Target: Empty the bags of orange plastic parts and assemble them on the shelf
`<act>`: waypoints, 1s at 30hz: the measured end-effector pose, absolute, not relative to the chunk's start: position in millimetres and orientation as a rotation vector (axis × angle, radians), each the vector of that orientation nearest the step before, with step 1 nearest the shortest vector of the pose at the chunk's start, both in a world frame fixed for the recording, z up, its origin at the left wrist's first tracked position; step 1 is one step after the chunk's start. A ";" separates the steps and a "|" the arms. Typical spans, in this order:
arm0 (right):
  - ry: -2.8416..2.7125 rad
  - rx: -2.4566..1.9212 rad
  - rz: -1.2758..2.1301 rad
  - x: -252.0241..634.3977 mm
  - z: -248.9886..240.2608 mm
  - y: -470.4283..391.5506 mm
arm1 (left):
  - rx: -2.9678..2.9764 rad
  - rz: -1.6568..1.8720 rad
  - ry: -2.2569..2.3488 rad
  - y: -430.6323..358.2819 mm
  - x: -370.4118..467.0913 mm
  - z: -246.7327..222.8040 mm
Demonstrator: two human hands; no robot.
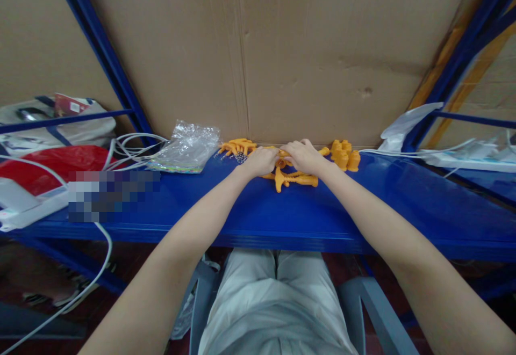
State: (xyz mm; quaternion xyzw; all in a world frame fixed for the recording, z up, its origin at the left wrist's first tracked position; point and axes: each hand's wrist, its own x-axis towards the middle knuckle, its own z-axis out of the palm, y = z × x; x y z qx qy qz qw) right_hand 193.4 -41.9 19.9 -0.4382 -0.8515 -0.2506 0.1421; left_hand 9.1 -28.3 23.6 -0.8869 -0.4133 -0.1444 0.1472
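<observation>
My left hand (261, 160) and my right hand (304, 156) meet at the back of a blue shelf (258, 210), fingers curled together around a small orange plastic piece (282, 154). Just in front of the hands lie orange hammer-like parts (294, 180). To the left sits a pile of orange parts with small metal chains (237, 147). To the right stands a cluster of orange bell-shaped parts (345, 155).
A crumpled clear plastic bag (188, 146) and white cables (129, 148) lie at the left, beside a red bag (52, 162). A white power strip (463, 157) and white bag (405, 125) sit at the right. Cardboard (282, 49) backs the shelf.
</observation>
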 end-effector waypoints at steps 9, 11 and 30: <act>-2.467 -1.292 -0.708 193.5 23.7 -45.1 | -2.574 -0.370 -1.238 -33.0 11.9 26.4; -2.462 -1.284 -0.712 193.9 24.1 -45.4 | -2.575 -0.365 -1.248 -34.2 12.1 27.2; -2.487 -1.305 -0.633 194.1 21.4 -42.4 | -2.613 -0.437 -1.229 -24.8 9.6 19.8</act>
